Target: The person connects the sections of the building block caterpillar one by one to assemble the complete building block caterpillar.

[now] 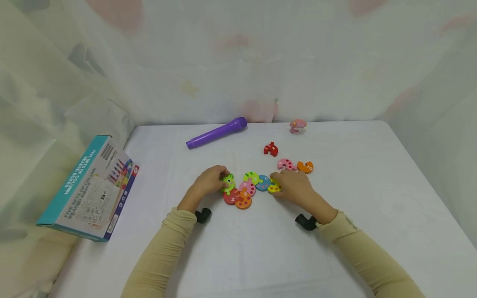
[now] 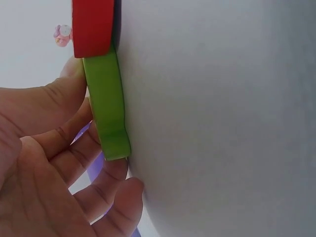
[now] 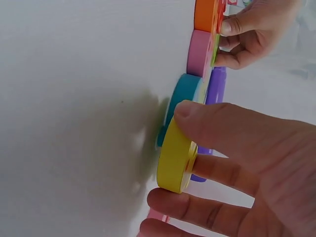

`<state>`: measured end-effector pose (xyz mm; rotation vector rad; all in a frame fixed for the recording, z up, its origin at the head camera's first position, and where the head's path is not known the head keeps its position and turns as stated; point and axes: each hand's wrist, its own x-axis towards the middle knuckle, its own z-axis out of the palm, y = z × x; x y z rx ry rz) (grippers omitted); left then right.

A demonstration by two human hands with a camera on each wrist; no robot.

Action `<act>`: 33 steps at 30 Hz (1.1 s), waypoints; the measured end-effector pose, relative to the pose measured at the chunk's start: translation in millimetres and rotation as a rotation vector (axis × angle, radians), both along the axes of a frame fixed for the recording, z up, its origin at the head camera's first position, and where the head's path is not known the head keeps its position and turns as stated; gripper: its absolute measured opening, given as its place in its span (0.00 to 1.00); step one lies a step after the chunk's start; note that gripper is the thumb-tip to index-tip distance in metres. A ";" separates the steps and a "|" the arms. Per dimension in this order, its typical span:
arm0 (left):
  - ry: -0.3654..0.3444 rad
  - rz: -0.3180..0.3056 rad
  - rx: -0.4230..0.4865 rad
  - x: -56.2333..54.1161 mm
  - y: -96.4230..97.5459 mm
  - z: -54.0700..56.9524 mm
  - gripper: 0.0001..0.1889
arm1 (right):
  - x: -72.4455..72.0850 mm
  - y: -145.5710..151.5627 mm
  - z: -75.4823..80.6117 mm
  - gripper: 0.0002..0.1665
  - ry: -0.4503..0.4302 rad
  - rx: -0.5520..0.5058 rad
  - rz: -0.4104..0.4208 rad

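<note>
A numbered caterpillar puzzle lies on the white table, its pieces joined in a curved row. At the left end is the green head piece (image 1: 229, 180), gripped at its edge by my left hand (image 1: 208, 180), thumb on one side and fingers around the other. From it run a red piece (image 1: 231, 197), an orange piece (image 1: 244, 201), a pink piece (image 1: 246, 189), a light green piece (image 1: 251, 178) and a blue piece (image 1: 263, 183). My right hand (image 1: 297, 187) pinches a yellow piece (image 3: 173, 153) between thumb and fingers, right against the blue one; the hand partly hides it from above.
Beyond the right hand lie a loose red piece (image 1: 271, 149), a pink spotted piece (image 1: 286, 164) and an orange piece (image 1: 305, 167). A purple stick (image 1: 217, 133) and a small pink figurine (image 1: 297, 126) sit at the back edge. A box (image 1: 93, 188) stands at the left.
</note>
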<state>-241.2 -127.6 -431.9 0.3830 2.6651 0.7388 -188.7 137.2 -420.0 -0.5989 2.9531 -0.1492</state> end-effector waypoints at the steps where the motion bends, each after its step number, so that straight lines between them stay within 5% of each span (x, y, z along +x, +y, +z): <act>1: 0.000 -0.002 -0.001 -0.1 -0.2 0.4 0.16 | -0.7 -0.3 -1.2 0.33 0.000 0.007 0.004; 11: -0.001 -0.003 -0.007 -1.6 -2.9 2.2 0.16 | -13.6 3.2 0.9 0.35 -0.037 -0.026 -0.017; 19: -0.008 -0.001 0.002 -1.8 -2.6 3.6 0.16 | -64.5 11.7 19.7 0.27 0.061 -0.105 -0.043; 27: -0.012 0.002 0.001 -2.4 -0.4 3.1 0.16 | -107.9 5.2 18.8 0.31 -0.054 0.003 -0.084; 33: -0.018 0.001 0.001 -1.9 -1.3 -0.5 0.16 | -122.7 3.2 7.2 0.32 -0.144 0.046 -0.093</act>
